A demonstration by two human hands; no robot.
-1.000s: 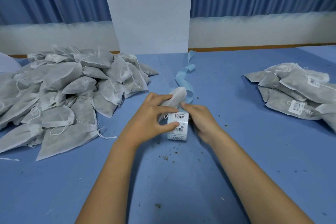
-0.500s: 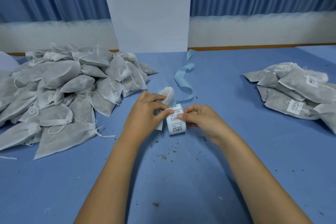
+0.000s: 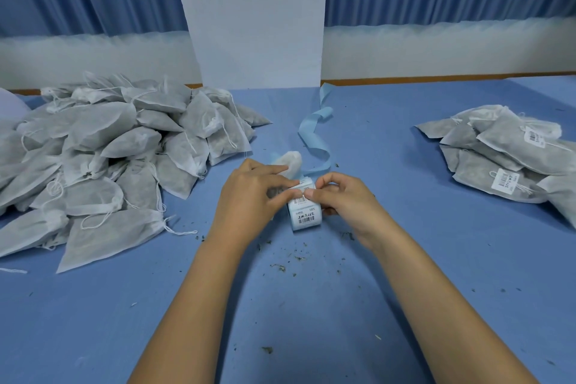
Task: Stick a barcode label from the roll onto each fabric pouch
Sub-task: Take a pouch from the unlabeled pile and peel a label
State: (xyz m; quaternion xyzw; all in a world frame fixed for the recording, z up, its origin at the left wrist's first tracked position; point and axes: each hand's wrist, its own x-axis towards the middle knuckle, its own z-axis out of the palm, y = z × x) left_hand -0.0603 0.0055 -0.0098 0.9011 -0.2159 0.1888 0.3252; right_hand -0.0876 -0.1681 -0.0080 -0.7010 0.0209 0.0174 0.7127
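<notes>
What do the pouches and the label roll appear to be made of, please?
The pouches look like thin, matte non-woven fabric, since dark contents show through. The label roll seems to be white printed paper on pale blue backing; its sheen is hard to judge.

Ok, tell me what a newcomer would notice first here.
The big heap of grey pouches sits on the left of the blue table, facing a smaller pile on the right where barcode labels show. Between them, at the centre, the left hand grips one pouch while the right hand pinches at the label roll. A curl of blue backing strip lies behind.
</notes>
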